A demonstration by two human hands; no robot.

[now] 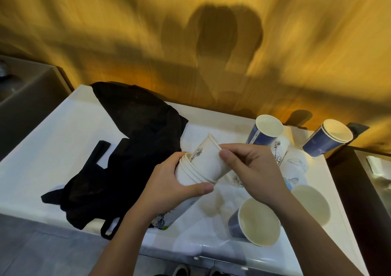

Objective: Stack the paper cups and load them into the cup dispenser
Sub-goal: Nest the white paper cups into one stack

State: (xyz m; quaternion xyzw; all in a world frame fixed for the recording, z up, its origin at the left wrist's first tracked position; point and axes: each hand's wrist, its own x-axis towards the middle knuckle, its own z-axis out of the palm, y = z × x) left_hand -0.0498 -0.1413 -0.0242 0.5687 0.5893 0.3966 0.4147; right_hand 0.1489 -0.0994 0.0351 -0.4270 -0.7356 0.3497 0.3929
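Note:
My left hand (pixel 169 188) grips a stack of white paper cups (pixel 190 175) with ink drawings, lying tilted with the rims pointing up and away. My right hand (pixel 251 170) holds another white cup (pixel 206 156) by its rim, its base partly pushed into the stack's mouth. Loose cups lie on the white surface to the right: a blue cup (pixel 257 220) near the front, a cream-mouthed cup (pixel 311 204) beside it, a blue cup (pixel 264 132) at the back, and a blue stack of cups (pixel 326 141) at the far right. No cup dispenser is in view.
A black cloth bag (pixel 129 155) with handles lies spread over the left half of the white tabletop (pixel 42 149). Several white printed cups (pixel 294 164) lie clustered behind my right hand. A wooden wall rises behind, and dark furniture stands at both sides.

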